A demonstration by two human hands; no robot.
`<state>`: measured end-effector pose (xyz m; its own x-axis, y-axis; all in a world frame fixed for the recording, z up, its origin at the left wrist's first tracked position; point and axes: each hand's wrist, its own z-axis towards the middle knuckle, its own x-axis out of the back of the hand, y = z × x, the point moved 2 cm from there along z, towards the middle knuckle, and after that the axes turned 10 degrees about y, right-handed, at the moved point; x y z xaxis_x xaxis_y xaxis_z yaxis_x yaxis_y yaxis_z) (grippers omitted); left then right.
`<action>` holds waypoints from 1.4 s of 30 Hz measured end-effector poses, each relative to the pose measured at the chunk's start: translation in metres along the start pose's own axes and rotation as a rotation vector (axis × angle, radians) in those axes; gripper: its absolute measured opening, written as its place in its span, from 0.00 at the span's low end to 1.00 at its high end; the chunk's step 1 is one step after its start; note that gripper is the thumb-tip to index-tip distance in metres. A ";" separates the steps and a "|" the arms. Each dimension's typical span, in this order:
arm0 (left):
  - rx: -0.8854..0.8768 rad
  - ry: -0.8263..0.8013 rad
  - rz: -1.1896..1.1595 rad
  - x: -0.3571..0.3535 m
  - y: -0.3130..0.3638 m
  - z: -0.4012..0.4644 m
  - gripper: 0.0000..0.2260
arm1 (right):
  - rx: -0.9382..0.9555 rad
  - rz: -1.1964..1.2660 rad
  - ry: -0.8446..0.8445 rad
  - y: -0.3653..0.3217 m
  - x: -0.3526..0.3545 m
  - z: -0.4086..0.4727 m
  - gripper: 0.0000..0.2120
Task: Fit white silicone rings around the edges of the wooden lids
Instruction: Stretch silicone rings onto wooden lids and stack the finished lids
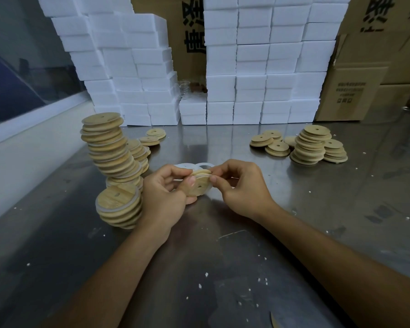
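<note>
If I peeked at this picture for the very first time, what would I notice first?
Probably the two hands in the middle: the left hand and right hand together hold one wooden lid and work a white silicone ring onto its edge. Next, the tall leaning stack of lids on the left of the metal table. Behind everything rises a wall of white foam boxes.

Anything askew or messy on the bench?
Yes: the tall stack of ringed wooden lids at left leans right, its discs offset, so it may topple. Small white crumbs dot the steel table.
</note>
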<state>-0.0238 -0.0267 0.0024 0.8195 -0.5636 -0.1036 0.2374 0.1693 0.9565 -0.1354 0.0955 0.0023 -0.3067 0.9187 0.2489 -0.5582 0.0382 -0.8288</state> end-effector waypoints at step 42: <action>-0.017 -0.114 0.028 -0.012 -0.007 -0.009 0.08 | 0.200 -0.089 0.108 -0.006 0.002 -0.003 0.06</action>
<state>-0.0308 -0.0137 -0.0058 0.7617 -0.6465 -0.0442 0.2247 0.1996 0.9538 -0.1307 0.0985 0.0064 -0.1717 0.9522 0.2526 -0.7239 0.0520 -0.6880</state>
